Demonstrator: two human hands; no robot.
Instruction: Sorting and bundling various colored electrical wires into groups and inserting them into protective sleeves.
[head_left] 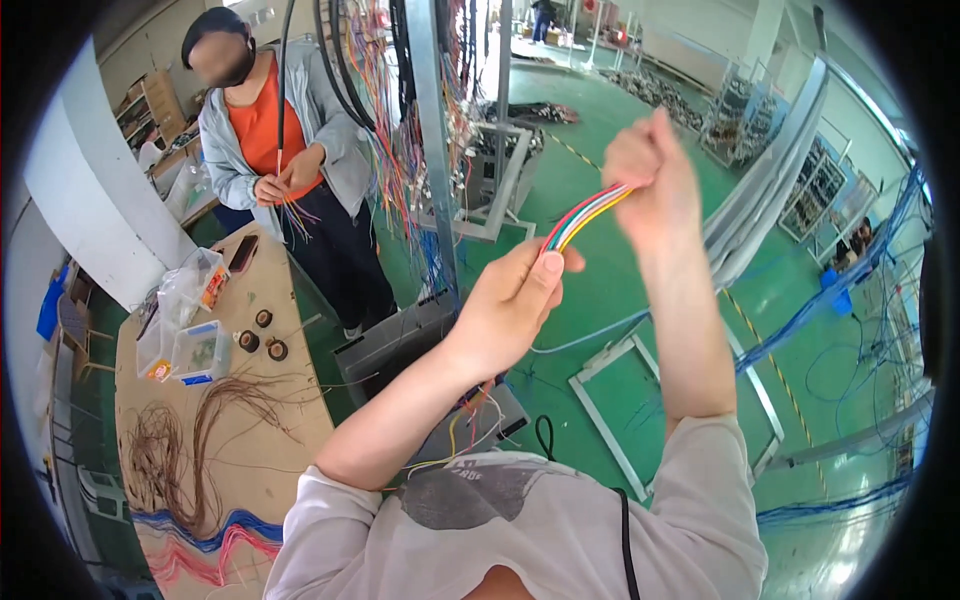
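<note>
A flat bundle of coloured wires (590,216), with red, green, white and yellow strands, bends in an arc between my two hands. My left hand (510,305) is closed on its lower end, the thumb pressed along the strands. Higher up and to the right, my right hand (655,185) is closed around the other end; motion blurs it somewhat, and its grip hides the wire tips. Below my left forearm, loose wire ends (480,415) in yellow, white and red hang over a grey box.
A wooden table (270,430) at left bears brown wire coils (155,460), tape rolls (277,348) and a clear plastic box (200,350). Beyond it a co-worker (290,120) handles a black cable. A metal post (432,140) with hanging wires stands ahead; a white frame (610,440) lies right.
</note>
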